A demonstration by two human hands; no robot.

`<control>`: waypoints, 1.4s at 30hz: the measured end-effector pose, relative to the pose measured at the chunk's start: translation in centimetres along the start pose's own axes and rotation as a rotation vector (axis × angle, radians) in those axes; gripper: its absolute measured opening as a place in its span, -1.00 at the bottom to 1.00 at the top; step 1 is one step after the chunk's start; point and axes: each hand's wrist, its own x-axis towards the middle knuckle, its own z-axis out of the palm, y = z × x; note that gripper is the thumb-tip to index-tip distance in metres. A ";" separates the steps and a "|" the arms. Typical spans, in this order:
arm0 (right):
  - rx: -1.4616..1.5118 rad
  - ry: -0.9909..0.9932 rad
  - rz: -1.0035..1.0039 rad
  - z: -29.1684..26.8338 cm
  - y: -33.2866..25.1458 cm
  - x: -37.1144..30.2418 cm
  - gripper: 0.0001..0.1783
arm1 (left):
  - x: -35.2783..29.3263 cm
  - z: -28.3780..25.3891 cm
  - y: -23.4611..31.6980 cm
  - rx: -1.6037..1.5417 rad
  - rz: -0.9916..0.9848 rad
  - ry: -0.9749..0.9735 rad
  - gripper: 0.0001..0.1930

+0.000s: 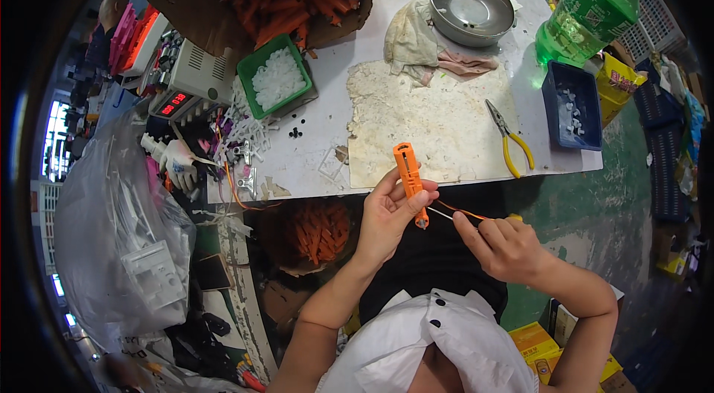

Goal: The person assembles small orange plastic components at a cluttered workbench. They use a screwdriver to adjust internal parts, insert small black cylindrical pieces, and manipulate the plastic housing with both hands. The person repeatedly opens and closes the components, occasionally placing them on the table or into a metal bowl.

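Note:
My left hand is closed around an orange plastic housing, long and narrow with dark slots, held upright just off the table's front edge. My right hand is closed, and a thin metal rod-like tool runs from its fingers to the housing's lower end. The tool's handle is hidden in my palm, so its kind is unclear. Beside the right fingers passes a thin orange wire. Yellow-handled pliers lie on the stained cardboard sheet beyond my hands.
A cardboard box of orange parts lies at the back left, by a green tray of clear pieces. A metal bowl, a rag, a green bottle and a blue bin stand farther right.

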 end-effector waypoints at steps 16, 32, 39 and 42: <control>0.873 0.036 0.481 -0.1 1.2 0.7 -0.72 | 0.3 0.2 0.5 -0.116 0.025 -0.051 -0.48; 0.514 -0.152 0.231 -2.1 3.5 2.0 -0.52 | 0.8 1.3 0.2 -0.009 0.064 -0.014 -0.56; 0.182 0.013 0.102 -2.4 4.6 3.5 -0.56 | 3.4 2.1 3.4 -0.060 0.058 0.054 -0.52; 0.548 -0.005 0.349 -2.7 5.3 4.3 -0.62 | 4.4 1.9 4.5 -0.134 0.072 0.025 -0.50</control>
